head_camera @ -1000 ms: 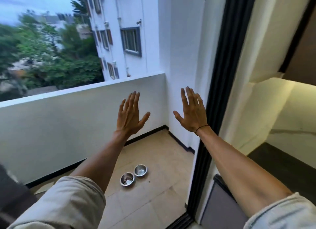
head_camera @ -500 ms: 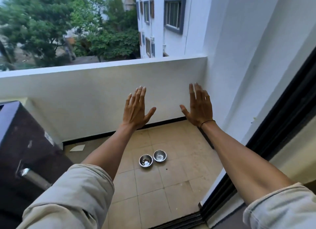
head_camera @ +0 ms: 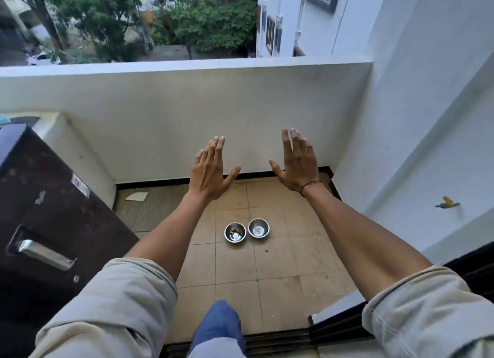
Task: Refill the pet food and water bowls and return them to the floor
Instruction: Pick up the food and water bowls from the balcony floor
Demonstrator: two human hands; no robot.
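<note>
While both steel bowls sit side by side on the tiled floor [head_camera: 280, 250], the left bowl [head_camera: 235, 232] holds a few scraps and the right bowl [head_camera: 258, 228] looks bare. Your left hand [head_camera: 209, 170] and right hand [head_camera: 296, 165] are raised well above them, fingers straight, holding nothing. A white parapet [head_camera: 187, 111] stands beyond; a dark cabinet [head_camera: 48, 213] is to your left.
</note>
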